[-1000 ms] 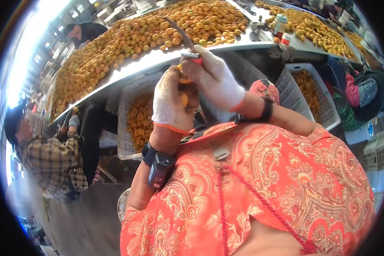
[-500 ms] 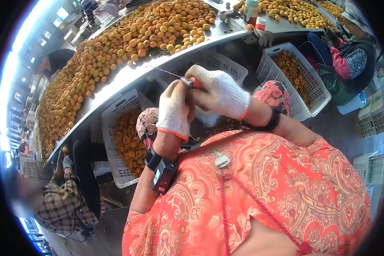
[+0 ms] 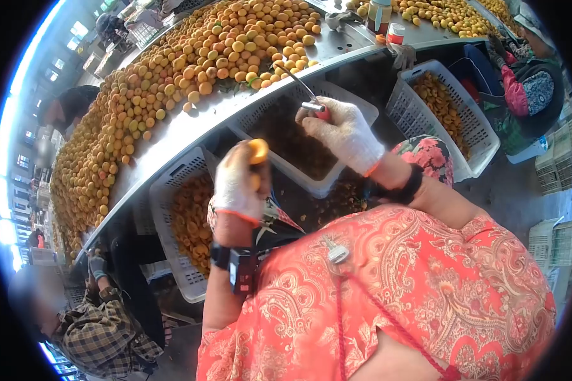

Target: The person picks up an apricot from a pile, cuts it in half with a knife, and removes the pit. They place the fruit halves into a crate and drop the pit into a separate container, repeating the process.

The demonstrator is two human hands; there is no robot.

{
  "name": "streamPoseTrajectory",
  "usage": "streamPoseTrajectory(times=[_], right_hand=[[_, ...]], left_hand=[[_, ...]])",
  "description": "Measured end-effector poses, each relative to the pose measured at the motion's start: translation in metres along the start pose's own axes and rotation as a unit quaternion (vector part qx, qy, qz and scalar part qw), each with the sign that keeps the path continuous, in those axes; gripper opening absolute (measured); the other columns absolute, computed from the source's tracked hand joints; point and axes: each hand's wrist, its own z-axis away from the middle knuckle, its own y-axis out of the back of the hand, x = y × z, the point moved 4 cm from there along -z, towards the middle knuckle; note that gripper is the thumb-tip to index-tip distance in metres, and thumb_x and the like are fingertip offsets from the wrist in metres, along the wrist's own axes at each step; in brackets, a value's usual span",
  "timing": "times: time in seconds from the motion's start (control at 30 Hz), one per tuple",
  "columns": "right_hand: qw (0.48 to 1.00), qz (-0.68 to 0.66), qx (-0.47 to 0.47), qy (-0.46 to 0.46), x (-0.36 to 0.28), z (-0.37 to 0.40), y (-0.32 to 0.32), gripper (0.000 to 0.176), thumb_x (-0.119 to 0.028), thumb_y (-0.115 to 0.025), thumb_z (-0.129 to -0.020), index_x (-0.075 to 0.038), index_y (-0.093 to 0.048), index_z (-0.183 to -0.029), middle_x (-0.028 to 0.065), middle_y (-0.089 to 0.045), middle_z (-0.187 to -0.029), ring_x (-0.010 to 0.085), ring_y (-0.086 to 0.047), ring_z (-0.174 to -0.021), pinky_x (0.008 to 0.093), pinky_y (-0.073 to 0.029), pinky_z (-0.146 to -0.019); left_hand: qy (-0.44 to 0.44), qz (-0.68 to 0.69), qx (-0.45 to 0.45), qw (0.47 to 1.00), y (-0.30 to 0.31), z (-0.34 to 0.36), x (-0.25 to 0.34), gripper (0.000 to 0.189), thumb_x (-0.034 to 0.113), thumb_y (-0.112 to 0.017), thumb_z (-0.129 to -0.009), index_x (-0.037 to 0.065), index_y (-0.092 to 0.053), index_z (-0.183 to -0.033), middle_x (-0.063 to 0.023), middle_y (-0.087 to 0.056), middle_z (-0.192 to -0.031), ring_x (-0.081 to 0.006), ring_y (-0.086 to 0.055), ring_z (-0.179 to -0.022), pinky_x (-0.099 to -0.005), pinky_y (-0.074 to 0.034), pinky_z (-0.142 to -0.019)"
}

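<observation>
My left hand [image 3: 235, 184], in a white knit glove and blurred by motion, is closed on a cut apricot [image 3: 258, 151]. The orange flesh shows at two spots beside the fingers. To the right, my gloved right hand [image 3: 349, 133] grips a small knife [image 3: 321, 112] with a red handle and a metal collar. Its thin blade points up and left, toward the table edge. Below and between my hands stands a white crate [image 3: 324, 185] with dark contents. Nearer my left hand is another white crate [image 3: 196, 293], filled with apricot pieces [image 3: 190, 219].
A metal table [image 3: 165, 140] curves across in front, heaped with whole apricots [image 3: 171, 89]. A bottle [image 3: 379, 16] and a red-and-white jar [image 3: 395, 33] stand on it. One co-worker [image 3: 102, 324] sits at left, another [image 3: 531, 89] at right beside a crate of apricot pieces [image 3: 437, 101].
My hands were together around the knife and have moved apart. The left went down and left, now showing the cut apricot; the right moved right with the knife.
</observation>
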Motion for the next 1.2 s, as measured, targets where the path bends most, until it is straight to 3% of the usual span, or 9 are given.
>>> streamPoseTrajectory(times=[0.13,0.23,0.33,0.4,0.47,0.53,0.73,0.83,1.2], right_hand=[[0.968,0.248,0.027,-0.019,0.05,-0.012,0.023,0.03,-0.016,-0.068,-0.086,0.0,-0.061,-0.11,0.0172,-0.069,-0.089,0.0305,-0.067,-0.084,0.0371,-0.053,-0.078],[0.954,0.292,0.023,-0.065,0.076,-0.015,0.03,0.038,-0.02,-0.069,-0.085,0.0,-0.06,-0.115,0.0225,-0.07,-0.099,0.0394,-0.067,-0.096,0.0432,-0.053,-0.084],[0.959,0.261,-0.003,-0.106,0.092,-0.015,0.03,0.038,-0.022,-0.069,-0.085,0.0,-0.059,-0.116,0.0232,-0.069,-0.102,0.0399,-0.066,-0.1,0.0441,-0.052,-0.086],[0.962,0.239,-0.028,-0.129,0.105,-0.016,0.027,0.036,-0.021,-0.068,-0.086,0.0,-0.06,-0.114,0.0235,-0.069,-0.102,0.0399,-0.066,-0.099,0.0439,-0.052,-0.085],[0.964,0.225,-0.032,-0.137,0.107,-0.019,0.023,0.033,-0.021,-0.067,-0.087,-0.001,-0.06,-0.112,0.0236,-0.069,-0.102,0.0398,-0.066,-0.099,0.0432,-0.052,-0.084],[0.964,0.19,-0.069,-0.173,0.115,-0.023,0.02,0.033,-0.021,-0.067,-0.087,-0.001,-0.06,-0.112,0.024,-0.069,-0.101,0.0397,-0.066,-0.099,0.0423,-0.052,-0.084],[0.955,0.215,-0.084,-0.186,0.13,-0.028,0.028,0.032,-0.021,-0.067,-0.087,-0.002,-0.06,-0.111,0.0256,-0.068,-0.094,0.0412,-0.067,-0.093,0.0438,-0.053,-0.08],[0.946,0.242,-0.083,-0.199,0.133,-0.032,0.034,0.028,-0.013,-0.068,-0.086,-0.002,-0.061,-0.11,0.0174,-0.069,-0.088,0.0281,-0.07,-0.081,0.0356,-0.054,-0.074],[0.961,0.198,-0.098,-0.168,0.101,-0.032,0.024,0.026,-0.016,-0.066,-0.087,-0.003,-0.059,-0.108,0.0213,-0.066,-0.081,0.0364,-0.069,-0.079,0.0398,-0.053,-0.071]], left_hand=[[-0.154,-0.045,0.154,0.975,0.103,-0.021,0.04,0.024,0.034,-0.063,-0.097,0.011,-0.066,-0.105,0.0014,-0.064,-0.09,-0.0063,-0.062,-0.074,-0.0164,-0.045,-0.052],[-0.081,-0.293,0.249,0.92,0.226,-0.039,0.061,0.032,0.041,-0.06,-0.097,0.012,-0.068,-0.107,0.0006,-0.065,-0.088,-0.0049,-0.056,-0.067,-0.0206,-0.042,-0.05],[-0.107,-0.73,0.34,0.583,0.31,-0.064,0.089,0.043,0.043,-0.058,-0.097,0.001,-0.069,-0.099,-0.0043,-0.067,-0.091,-0.0192,-0.061,-0.073,-0.0346,-0.048,-0.065],[-0.266,-0.58,0.275,0.719,0.278,-0.084,0.11,0.04,0.037,-0.06,-0.096,-0.001,-0.067,-0.104,-0.0056,-0.066,-0.093,-0.0195,-0.06,-0.079,-0.0339,-0.047,-0.072],[-0.219,-0.468,0.224,0.827,0.243,-0.128,0.127,0.031,0.022,-0.063,-0.093,-0.004,-0.064,-0.109,-0.0112,-0.068,-0.107,-0.0203,-0.061,-0.099,-0.0325,-0.046,-0.092],[-0.23,-0.479,0.165,0.831,0.175,-0.168,0.135,0.04,0.016,-0.065,-0.09,-0.004,-0.059,-0.124,-0.0136,-0.065,-0.12,-0.0218,-0.061,-0.105,-0.033,-0.046,-0.095],[-0.316,-0.794,0.112,0.506,0.12,-0.328,0.129,0.058,0.025,-0.063,-0.085,0.008,-0.052,-0.139,-0.0183,-0.053,-0.14,-0.0363,-0.056,-0.123,-0.041,-0.045,-0.105],[-0.254,-0.852,0.122,0.44,0.121,-0.369,0.111,0.062,0.022,-0.059,-0.087,0.011,-0.044,-0.146,-0.02,-0.052,-0.142,-0.0369,-0.056,-0.125,-0.0424,-0.046,-0.105],[-0.166,-0.779,0.099,0.597,0.081,-0.3,0.113,0.045,0.019,-0.065,-0.08,0.009,-0.056,-0.123,-0.0223,-0.067,-0.115,-0.0386,-0.064,-0.108,-0.045,-0.05,-0.094]])
